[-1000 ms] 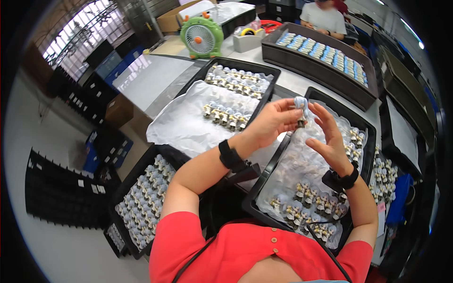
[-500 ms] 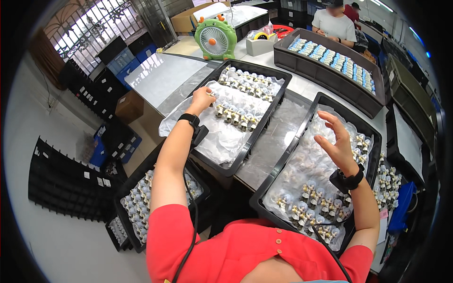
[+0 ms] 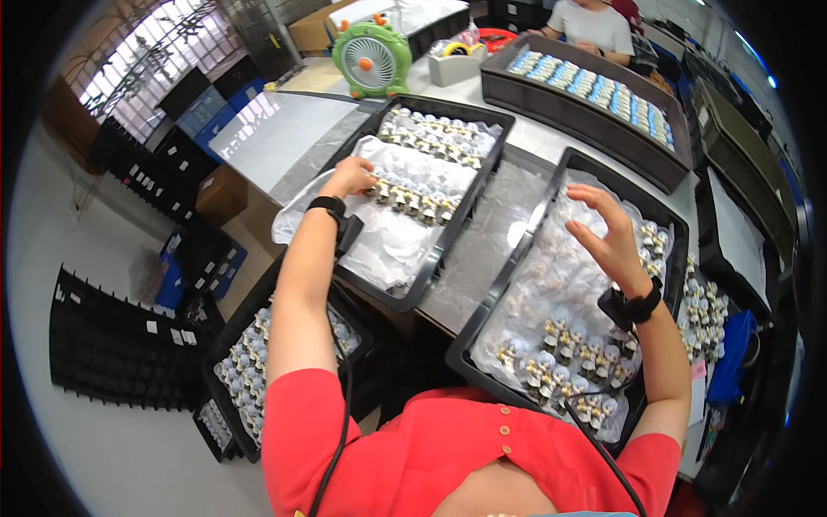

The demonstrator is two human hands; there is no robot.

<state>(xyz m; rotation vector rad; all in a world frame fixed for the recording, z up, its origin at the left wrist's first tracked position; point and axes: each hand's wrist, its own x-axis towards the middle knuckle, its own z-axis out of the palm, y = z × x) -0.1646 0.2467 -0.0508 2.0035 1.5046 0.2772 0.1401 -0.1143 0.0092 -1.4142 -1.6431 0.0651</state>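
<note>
My left hand [image 3: 351,177] reaches into the left black tray [image 3: 435,277], its fingers pinched on a small figurine at the left end of a row of figurines [image 3: 416,202]. These figurines have pale blue-grey hair and white, yellow and dark parts. They rest on crumpled white sheeting [image 3: 388,250], with more figurines [image 3: 431,136] packed at the tray's far end. My right hand [image 3: 600,228] hovers over the right black tray [image 3: 484,332], fingers apart and nothing in them. Beneath it, a translucent sheet [image 3: 551,267] covers some figurines; uncovered ones [image 3: 568,366] stand near me.
A brown-grey bin [image 3: 508,89] of blue-and-white pieces stands at the far right. Behind the left tray are a green fan [image 3: 372,60] and a tape dispenser [image 3: 455,65]. Another figurine tray [image 3: 245,375] sits lower left. A person [image 3: 590,30] works across the table.
The whole view has shifted, so the trays sit a little further left and higher in the picture. My left hand is slightly lower at the row's end; my right hand stays open.
</note>
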